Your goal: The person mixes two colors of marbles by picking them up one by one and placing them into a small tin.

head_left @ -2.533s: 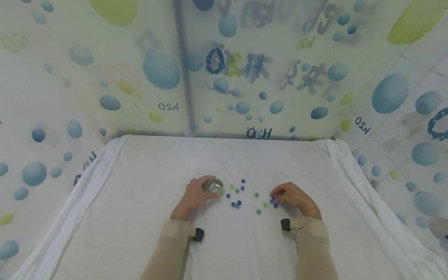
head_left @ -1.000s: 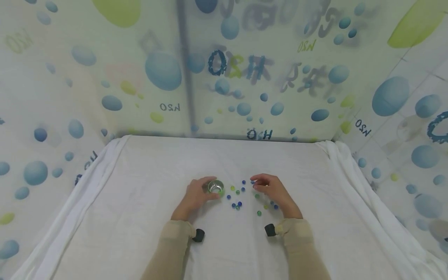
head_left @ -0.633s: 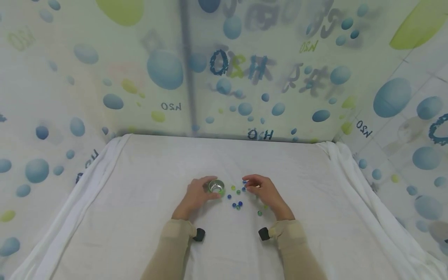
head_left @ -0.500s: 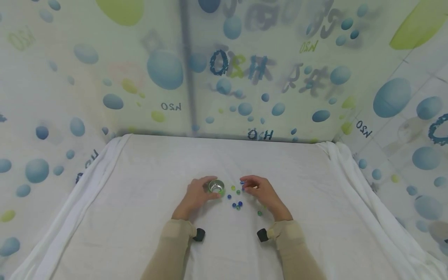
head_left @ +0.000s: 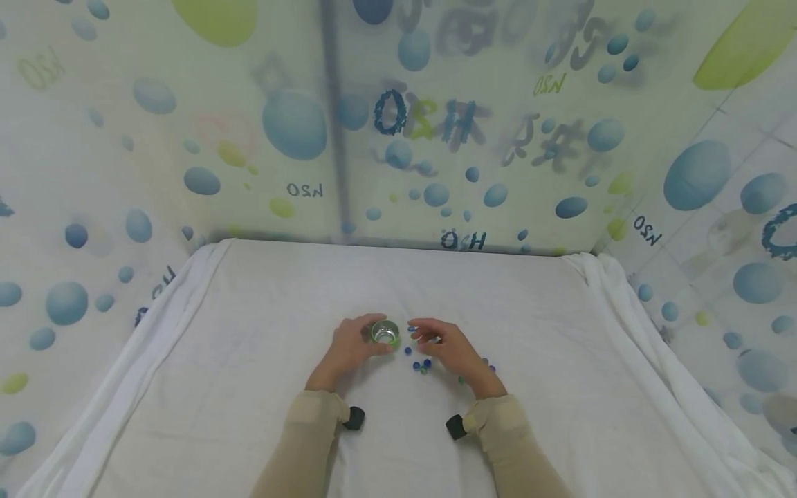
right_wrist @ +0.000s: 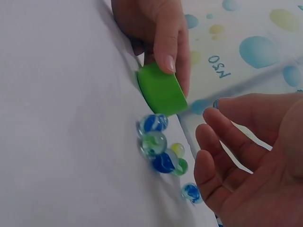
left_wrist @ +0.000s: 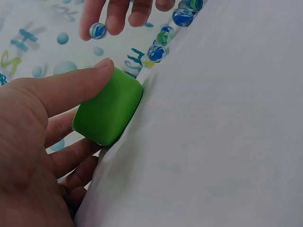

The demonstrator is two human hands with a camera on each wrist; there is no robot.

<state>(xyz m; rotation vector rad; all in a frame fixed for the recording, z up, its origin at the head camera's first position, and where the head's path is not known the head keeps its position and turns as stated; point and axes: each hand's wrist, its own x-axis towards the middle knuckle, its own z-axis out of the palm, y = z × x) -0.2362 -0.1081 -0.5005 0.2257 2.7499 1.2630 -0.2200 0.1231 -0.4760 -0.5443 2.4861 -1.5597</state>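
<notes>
My left hand (head_left: 349,346) holds a small cup (head_left: 385,333) upright on the white cloth, thumb and fingers around its sides. The cup is green outside, as the left wrist view shows (left_wrist: 109,109), and shiny metal inside. Close to its right side is my right hand (head_left: 447,347), raised a little above the cloth. Between its thumb and index finger it pinches a blue-and-clear glass marble (left_wrist: 97,30). Loose on the cloth under and beside the right hand lie several marbles, among them a dark blue one (head_left: 407,351) and a green one (right_wrist: 154,143).
More marbles (head_left: 492,369) lie to the right, partly behind my right wrist. White cloth (head_left: 280,290) covers the table, bunched in folds (head_left: 598,277) along its sides. A curtain (head_left: 249,207) printed with blue and green drops hangs behind the table.
My right hand has picked up a blue marble from the right-hand group and carried it left, past the other marbles, toward the cup. My left hand and the cup have stayed put.
</notes>
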